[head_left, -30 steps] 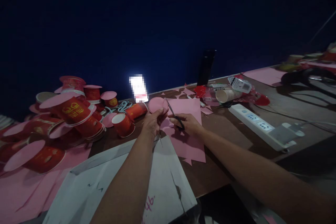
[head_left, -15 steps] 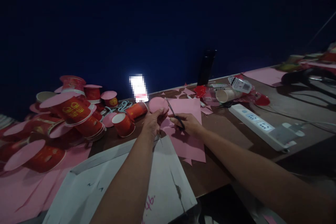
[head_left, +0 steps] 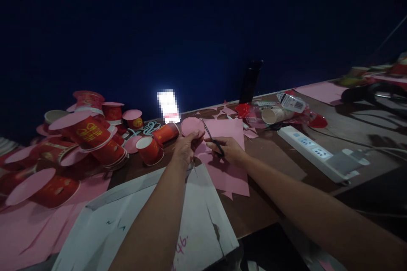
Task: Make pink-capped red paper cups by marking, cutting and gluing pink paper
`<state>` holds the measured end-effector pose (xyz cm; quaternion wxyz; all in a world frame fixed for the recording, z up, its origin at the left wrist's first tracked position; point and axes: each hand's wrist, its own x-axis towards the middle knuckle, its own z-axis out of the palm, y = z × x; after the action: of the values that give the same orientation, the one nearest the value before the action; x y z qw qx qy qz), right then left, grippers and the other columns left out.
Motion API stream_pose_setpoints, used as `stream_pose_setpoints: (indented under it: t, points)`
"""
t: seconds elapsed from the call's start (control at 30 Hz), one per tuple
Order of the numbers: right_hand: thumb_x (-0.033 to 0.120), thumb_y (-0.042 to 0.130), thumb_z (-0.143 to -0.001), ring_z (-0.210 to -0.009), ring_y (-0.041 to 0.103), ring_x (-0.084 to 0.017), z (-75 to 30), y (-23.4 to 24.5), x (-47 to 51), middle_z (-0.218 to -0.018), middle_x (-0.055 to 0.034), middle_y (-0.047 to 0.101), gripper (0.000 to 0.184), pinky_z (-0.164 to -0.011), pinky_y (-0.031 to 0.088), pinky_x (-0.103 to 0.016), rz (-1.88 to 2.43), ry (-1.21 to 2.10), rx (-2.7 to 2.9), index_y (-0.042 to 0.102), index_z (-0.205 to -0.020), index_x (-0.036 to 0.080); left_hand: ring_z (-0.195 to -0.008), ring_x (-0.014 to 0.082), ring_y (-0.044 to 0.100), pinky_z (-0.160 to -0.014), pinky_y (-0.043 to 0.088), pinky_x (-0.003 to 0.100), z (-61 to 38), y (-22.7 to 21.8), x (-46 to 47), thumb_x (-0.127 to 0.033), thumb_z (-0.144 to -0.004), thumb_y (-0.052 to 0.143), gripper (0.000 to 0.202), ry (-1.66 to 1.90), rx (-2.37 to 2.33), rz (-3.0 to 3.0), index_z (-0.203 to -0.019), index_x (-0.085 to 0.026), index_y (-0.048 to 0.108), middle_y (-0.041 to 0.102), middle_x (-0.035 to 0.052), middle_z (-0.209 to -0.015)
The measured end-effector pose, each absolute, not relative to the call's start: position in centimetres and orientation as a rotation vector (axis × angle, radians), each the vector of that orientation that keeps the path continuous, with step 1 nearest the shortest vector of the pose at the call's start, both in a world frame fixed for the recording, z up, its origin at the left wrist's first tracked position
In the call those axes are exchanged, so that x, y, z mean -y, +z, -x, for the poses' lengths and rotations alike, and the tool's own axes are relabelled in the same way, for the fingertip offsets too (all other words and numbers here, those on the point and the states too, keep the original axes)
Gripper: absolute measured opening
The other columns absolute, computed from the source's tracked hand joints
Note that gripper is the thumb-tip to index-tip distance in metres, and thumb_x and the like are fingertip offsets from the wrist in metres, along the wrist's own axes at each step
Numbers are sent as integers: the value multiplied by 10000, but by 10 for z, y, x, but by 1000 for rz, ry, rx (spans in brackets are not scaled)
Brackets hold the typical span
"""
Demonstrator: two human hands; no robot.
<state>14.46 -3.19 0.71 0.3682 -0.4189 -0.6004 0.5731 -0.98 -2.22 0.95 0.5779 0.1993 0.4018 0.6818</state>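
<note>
My left hand [head_left: 186,146] pinches a round pink paper disc [head_left: 192,126] at its lower edge, thumb on top. What lies under the disc is hidden. Close to the disc's right side, my right hand [head_left: 227,148] grips dark-handled scissors [head_left: 217,145], blades pointing up and left; the blades look nearly closed. Beneath both hands lies a pink paper sheet [head_left: 230,173] with cut edges. A red paper cup [head_left: 149,151] lies tilted left of my left hand, and another red cup [head_left: 165,134] lies on its side behind it.
Red cups with pink discs [head_left: 92,131] are piled at left. A white paper bag [head_left: 203,211] lies under my left forearm. On the right are a power strip [head_left: 313,152] and bagged paper cups [head_left: 276,114]. A lit phone [head_left: 168,106] and a dark upright object [head_left: 250,80] stand behind.
Hardly anything differs. Both hands, the disc and the scissors keep almost the same places, with only a tiny shift of the view.
</note>
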Motion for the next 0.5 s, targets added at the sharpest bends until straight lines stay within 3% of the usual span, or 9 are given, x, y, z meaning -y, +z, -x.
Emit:
stream_pose_setpoints:
  t: [0.5]
  points:
    - [470, 700, -749, -434, 473, -64, -146, 8, 32, -538, 21, 576, 471, -347, 338, -153, 1086, 1468, 1531, 690, -1076, 132, -682, 143, 690, -658, 534, 229, 13, 5, 20, -94, -622, 744, 308, 1611, -932, -478, -893, -146, 608, 687, 19, -710]
